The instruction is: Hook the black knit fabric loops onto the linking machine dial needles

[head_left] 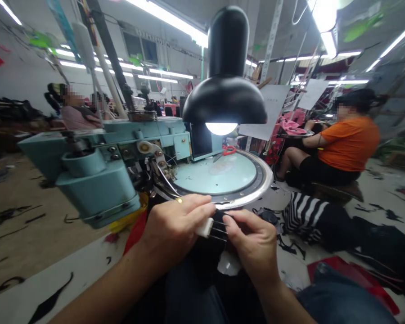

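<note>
Head camera, and we're right on the work: the left hand [175, 229], a gold ring [179, 200] on one finger, is clenched around a white tab [205, 227], while the right hand [251, 243] pinches the black straps [220, 230] running out of that tab, just beside it. Both hands are firmly grasping, with the straps stretched across the small gap between them. Right below the grip, a white scrap [228, 264] sits against dark clothing.

Straight ahead of the grip, almost at the knuckles, comes the steel rim of a round dial [253, 189] on a teal industrial sewing machine [97, 180], whose body fills the view ahead and to the left. At the dial's far edge lie red-handled scissors [227, 150], beneath a lit black desk lamp [224, 85].

Off to the right of the grip, a black-and-white striped cloth [305, 216] lies on the floor. Farther out, a co-worker in an orange shirt [347, 141] sits beside a stand piled with pink fabric [292, 127]. Far left, past the machine, more workers [76, 114] sit in a row.
</note>
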The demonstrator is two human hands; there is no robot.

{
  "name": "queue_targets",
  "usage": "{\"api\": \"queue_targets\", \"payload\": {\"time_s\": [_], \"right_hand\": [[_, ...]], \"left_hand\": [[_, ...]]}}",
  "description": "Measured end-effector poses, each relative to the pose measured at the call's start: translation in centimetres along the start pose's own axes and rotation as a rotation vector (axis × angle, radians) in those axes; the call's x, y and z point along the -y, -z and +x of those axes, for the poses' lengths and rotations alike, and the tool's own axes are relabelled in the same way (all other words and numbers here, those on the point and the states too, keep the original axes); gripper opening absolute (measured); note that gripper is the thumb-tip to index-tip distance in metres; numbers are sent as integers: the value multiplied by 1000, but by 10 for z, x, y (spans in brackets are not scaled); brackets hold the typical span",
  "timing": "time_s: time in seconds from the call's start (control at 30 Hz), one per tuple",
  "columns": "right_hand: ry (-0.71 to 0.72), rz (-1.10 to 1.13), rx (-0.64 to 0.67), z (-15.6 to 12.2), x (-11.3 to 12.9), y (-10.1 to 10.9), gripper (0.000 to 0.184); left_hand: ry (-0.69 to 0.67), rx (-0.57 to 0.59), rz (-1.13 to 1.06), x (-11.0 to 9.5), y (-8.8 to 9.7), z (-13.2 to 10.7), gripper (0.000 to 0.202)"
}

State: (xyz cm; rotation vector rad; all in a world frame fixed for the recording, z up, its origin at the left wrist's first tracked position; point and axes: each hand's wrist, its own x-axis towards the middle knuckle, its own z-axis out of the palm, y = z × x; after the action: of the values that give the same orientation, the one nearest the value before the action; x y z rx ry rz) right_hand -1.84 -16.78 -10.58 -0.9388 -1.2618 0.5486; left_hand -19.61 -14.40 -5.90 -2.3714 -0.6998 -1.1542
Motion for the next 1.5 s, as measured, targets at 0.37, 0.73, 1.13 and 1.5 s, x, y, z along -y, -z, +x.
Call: {"api": "queue_targets", "payload": {"time_s": [0.37,0.73,1.13,1.5], "right_hand": [[-6,-117,-87,-1,-1,-2,10],[-73,-79,-117,0,-2,0,13],[-109,44,-96,3,-6,-1,13],[-197,190,-110,0,-12,-6,20]], "left_hand": [[-173,23,115,1,0,10,18],[-167,83,161,-5,2,18,23],[-192,111,123,-2,0,25,26],[-163,11,121,-5,-11,19,15]]}}
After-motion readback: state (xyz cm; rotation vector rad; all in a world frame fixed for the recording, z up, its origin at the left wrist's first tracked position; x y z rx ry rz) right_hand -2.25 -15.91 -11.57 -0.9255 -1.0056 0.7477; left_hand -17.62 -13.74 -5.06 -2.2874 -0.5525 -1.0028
